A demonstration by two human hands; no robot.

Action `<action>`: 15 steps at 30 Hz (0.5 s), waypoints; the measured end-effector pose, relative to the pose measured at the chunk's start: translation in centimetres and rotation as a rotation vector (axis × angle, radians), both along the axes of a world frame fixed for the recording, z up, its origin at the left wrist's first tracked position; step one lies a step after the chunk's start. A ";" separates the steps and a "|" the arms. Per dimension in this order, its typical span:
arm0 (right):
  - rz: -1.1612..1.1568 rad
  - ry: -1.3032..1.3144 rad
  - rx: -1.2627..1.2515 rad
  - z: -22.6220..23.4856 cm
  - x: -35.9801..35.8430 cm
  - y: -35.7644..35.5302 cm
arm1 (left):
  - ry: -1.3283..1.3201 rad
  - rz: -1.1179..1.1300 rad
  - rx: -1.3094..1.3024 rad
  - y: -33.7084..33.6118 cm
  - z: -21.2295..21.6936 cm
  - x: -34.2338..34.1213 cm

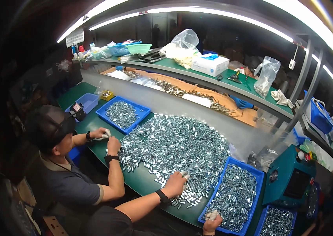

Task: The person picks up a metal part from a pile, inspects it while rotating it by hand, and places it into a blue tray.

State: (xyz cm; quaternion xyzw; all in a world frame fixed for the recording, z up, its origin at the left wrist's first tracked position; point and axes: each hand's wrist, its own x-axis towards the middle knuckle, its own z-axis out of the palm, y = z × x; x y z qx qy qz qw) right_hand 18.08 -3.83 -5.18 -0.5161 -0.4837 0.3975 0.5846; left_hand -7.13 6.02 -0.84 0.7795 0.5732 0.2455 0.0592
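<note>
A wide heap of small shiny metal pieces [174,141], oblong and silvery, covers much of the green bench. At the heap's near edge is my left hand [175,185], palm down, pale finger covers on its tips, its fingers apart among the loose pieces. My right hand [212,223] is closed at the near left corner of a blue tray [261,185], also wearing pale finger covers. What its fingers pinch is too small to make out. Many similar metal pieces [235,192] fill that tray.
A co-worker [66,161] sits at my left, both hands by the heap. Another blue tray [146,115] of pieces stands beyond them. At right are a teal machine [280,177] and a further filled blue tray [263,226]. A raised shelf [162,65] crosses behind the bench.
</note>
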 end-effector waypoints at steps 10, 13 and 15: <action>-0.095 -0.421 -0.011 6.1 -1.1 -1.9 | 0.028 -0.072 -0.039 0.3 -3.1 -0.8; -0.085 -0.362 -0.023 5.1 -2.6 -0.2 | -0.062 -0.094 -0.125 1.4 -4.0 -1.4; -0.086 -0.417 -0.070 4.9 -2.0 -0.6 | -0.117 -0.093 -0.124 1.8 -3.5 -1.5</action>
